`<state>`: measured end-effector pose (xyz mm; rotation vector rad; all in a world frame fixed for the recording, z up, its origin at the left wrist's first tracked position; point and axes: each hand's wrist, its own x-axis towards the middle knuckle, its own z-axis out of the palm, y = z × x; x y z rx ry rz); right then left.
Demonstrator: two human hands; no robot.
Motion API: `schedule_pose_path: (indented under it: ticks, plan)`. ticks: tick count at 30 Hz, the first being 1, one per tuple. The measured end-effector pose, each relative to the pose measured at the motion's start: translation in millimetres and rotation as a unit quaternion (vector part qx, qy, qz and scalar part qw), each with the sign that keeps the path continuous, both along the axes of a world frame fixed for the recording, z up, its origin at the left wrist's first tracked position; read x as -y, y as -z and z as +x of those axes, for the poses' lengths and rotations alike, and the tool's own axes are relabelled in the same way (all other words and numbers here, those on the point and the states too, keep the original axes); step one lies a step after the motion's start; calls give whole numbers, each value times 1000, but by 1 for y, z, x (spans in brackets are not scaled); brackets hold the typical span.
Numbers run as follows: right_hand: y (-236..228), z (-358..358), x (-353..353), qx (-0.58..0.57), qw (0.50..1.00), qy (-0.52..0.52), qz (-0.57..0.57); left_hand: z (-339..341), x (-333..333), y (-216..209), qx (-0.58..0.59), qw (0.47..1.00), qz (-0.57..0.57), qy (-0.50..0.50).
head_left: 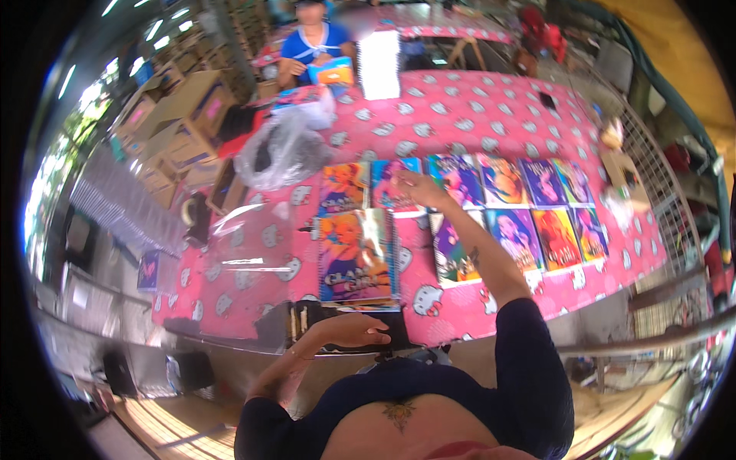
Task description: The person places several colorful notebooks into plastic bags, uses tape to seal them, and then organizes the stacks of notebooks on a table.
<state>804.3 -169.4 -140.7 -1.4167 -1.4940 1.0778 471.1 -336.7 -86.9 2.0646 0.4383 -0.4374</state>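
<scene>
My right arm stretches over the table, and my right hand (418, 188) is at a notebook with a pink and blue cover (386, 193) in the back row. Its fingers reach over the cover, apart from each other; whether they press on it is unclear. Near me lies a spiral-bound notebook (356, 257) with an orange and yellow cover, seemingly on top of others. My left hand (356, 330) hovers by the table's front edge, just below that notebook, loosely bent with nothing visible in it. Another orange-covered notebook (343, 186) lies behind the near one.
Colourful notebooks (558, 239) lie in two rows at right on the pink patterned tablecloth (452, 103). Clear plastic sheeting (253, 238) and a plastic bag (282, 153) are at left, beside tall stacks (126, 199) and cardboard boxes (180, 123). Across the table, a person (314, 50) holds a notebook.
</scene>
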Motion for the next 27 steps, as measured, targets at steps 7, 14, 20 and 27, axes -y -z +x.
schedule_pose_path:
  ticks: [7, 14, 20, 27]
  plan:
    - [58, 240, 92, 408, 824, 385, -75, 227, -13, 13, 377, 817, 111, -422]
    - [47, 254, 112, 454, 833, 301, -93, 347, -161, 132, 34, 653, 521, -549]
    - [70, 338, 94, 278, 897, 345, 9, 333, -198, 70, 292, 659, 451, -527]
    - [-67, 209, 116, -418, 898, 117, 69, 186, -167, -158, 565, 509, 422, -493]
